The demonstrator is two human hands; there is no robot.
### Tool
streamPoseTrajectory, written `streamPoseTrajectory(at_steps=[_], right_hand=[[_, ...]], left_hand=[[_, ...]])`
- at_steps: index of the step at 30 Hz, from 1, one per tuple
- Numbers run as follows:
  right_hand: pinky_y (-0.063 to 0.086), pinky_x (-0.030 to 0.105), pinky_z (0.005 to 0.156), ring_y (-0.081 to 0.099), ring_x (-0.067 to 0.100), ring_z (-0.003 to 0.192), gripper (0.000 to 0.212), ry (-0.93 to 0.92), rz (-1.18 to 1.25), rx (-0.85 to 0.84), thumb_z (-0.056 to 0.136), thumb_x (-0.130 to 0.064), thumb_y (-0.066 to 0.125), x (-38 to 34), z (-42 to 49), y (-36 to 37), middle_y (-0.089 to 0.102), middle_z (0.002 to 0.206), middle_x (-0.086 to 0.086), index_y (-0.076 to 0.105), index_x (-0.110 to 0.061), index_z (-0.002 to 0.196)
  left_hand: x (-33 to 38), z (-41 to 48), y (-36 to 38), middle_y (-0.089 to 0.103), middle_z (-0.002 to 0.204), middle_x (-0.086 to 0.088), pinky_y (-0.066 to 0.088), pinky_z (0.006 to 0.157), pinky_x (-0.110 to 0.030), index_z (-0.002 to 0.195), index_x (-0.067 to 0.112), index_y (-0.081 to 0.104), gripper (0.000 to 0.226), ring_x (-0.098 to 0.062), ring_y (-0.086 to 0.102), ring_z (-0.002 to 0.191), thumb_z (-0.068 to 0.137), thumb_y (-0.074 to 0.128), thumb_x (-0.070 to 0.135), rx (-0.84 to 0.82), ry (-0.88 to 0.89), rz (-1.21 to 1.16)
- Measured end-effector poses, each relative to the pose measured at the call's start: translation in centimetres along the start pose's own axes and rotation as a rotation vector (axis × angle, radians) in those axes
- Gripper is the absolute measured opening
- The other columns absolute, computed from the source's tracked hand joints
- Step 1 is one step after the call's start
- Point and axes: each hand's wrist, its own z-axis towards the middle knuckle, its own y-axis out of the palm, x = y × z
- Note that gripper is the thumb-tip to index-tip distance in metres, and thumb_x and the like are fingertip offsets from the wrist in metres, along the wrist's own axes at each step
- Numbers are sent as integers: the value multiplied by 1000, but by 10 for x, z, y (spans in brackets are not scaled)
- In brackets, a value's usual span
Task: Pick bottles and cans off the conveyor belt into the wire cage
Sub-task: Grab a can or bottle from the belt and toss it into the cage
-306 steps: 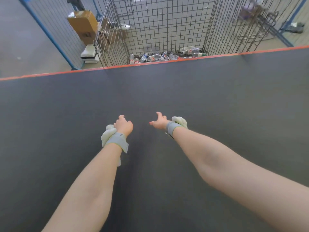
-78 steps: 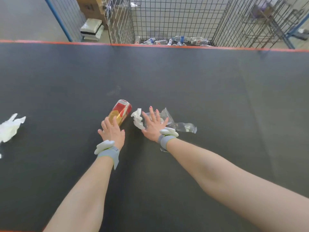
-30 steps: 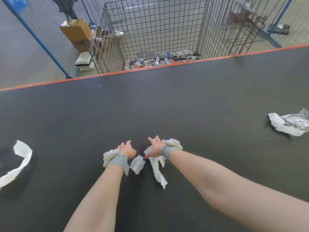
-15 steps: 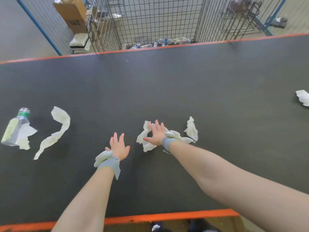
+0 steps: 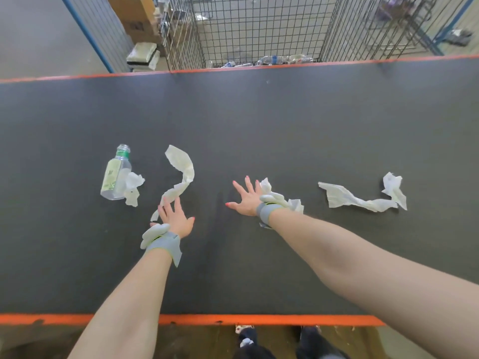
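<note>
A clear plastic bottle (image 5: 114,177) with a pale green label and no cap lies on the dark conveyor belt (image 5: 285,120), left of both hands, a scrap of white paper against its right side. My left hand (image 5: 175,218) hovers open with fingers spread, to the right of and nearer than the bottle, over the end of a long paper strip (image 5: 181,177). My right hand (image 5: 246,198) is open too, fingers spread above the belt, holding nothing. The wire cage (image 5: 259,29) stands beyond the belt's far edge, with several bottles (image 5: 272,60) on its floor.
Torn white paper (image 5: 363,198) lies on the belt to the right, and a smaller scrap (image 5: 265,185) sits by my right hand. Orange edges run along both sides of the belt. Cardboard boxes (image 5: 137,16) and blue-framed fencing stand behind on the left.
The bottle and paper scraps have travelled rightward along the belt, the bottle now close to my left hand. Both hands stay open over the belt.
</note>
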Motion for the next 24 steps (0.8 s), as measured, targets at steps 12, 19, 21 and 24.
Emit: streamPoseTrajectory(at_steps=[12,19,21,24], right_hand=[[-5,54,117,-16,32,147,68,-120,-16,-118,98,-56,34,-55,29,5,-17,160,3,5,-31,154],[-9,60,113,-10,21,149,63,36,80,191,97,-58,24,-25,50,-27,-13,161,-3,7,-36,153],[-13,58,113,-13,20,149,63,73,167,224,98,-56,27,-12,59,-43,-12,162,-2,5,-35,154],[-10,56,115,-11,21,149,64,118,269,246,99,-52,32,14,74,-72,-8,162,0,6,-33,154]], left_hand=[[-9,51,-17,-14,158,-10,11,117,-53,152,16,4,66,-34,-5,145,99,39,32,130,-37,-126],[72,88,-24,29,147,-23,26,112,-47,151,11,5,80,-40,31,135,93,56,31,78,34,-342],[106,92,-18,35,144,-22,31,111,-47,151,13,1,90,-39,37,132,89,63,34,-19,73,-405],[155,97,-6,37,144,-20,35,109,-50,150,20,-9,107,-38,42,129,81,70,38,-198,100,-516]])
